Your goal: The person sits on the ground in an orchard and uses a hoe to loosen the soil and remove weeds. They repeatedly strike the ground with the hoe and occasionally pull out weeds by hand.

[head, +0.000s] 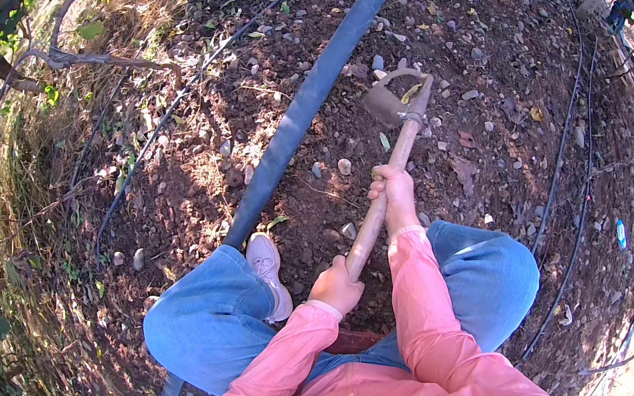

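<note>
My left hand [337, 287] is closed around the lower end of the wooden handle [368, 228] of a hoe. Farther up the same handle, my right hand [397, 188] grips it near its middle. The handle slants up and to the right, away from me. At its far end a curved metal neck joins the hoe's blade [387, 101], with wire or a band around the wood beside it. The blade is at the stony brown soil; whether it bites in cannot be told. A yellow leaf [411, 93] shows between blade and handle.
A thick dark hose [308, 100] crosses the ground diagonally and passes by my left knee. Thin black irrigation lines [570, 189] run at the right, others at upper left. A bare branch [102, 59] reaches in at upper left. A small blue-and-white bottle [621, 234] lies at right.
</note>
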Action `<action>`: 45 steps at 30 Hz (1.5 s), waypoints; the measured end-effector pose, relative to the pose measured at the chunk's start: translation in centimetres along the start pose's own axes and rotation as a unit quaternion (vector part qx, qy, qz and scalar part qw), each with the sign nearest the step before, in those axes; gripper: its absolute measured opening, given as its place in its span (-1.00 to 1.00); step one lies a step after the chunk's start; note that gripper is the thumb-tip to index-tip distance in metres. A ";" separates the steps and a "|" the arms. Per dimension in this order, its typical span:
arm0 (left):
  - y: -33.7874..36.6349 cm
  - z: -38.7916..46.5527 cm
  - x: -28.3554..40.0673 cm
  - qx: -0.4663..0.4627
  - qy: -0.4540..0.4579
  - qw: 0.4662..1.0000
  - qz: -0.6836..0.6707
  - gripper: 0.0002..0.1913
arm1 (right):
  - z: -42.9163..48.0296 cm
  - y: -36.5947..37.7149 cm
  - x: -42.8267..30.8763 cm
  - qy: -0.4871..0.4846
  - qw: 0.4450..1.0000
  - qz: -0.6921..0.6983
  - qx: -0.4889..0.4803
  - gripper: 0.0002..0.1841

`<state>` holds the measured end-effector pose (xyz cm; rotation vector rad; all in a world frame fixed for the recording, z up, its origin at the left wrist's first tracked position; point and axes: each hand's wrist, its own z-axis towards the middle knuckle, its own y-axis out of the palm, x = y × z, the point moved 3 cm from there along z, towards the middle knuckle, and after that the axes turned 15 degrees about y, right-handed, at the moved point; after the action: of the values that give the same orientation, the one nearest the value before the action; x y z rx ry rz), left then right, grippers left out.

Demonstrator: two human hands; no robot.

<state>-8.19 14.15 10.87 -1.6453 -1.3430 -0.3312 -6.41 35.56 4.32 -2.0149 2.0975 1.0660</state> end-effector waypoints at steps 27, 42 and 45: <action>1.0 -12.2 -4.4 -0.020 -0.156 0.984 -0.089 -0.58 | -4.4 -1.0 13.9 0.150 0.975 -0.130 0.102 -0.90; 0.2 -15.9 -3.1 -0.008 -0.136 0.968 -0.212 -0.63 | -9.2 0.6 13.5 0.139 0.988 -0.070 0.017 -0.86; -0.6 -14.7 -1.7 -0.016 -0.096 0.955 -0.279 -0.63 | -10.1 1.5 9.9 0.087 0.995 -0.047 -0.001 -0.82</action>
<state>-4.34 1.41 17.47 -1.3193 -1.9565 -0.5335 -5.09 21.85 7.94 -2.2583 2.0529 0.9097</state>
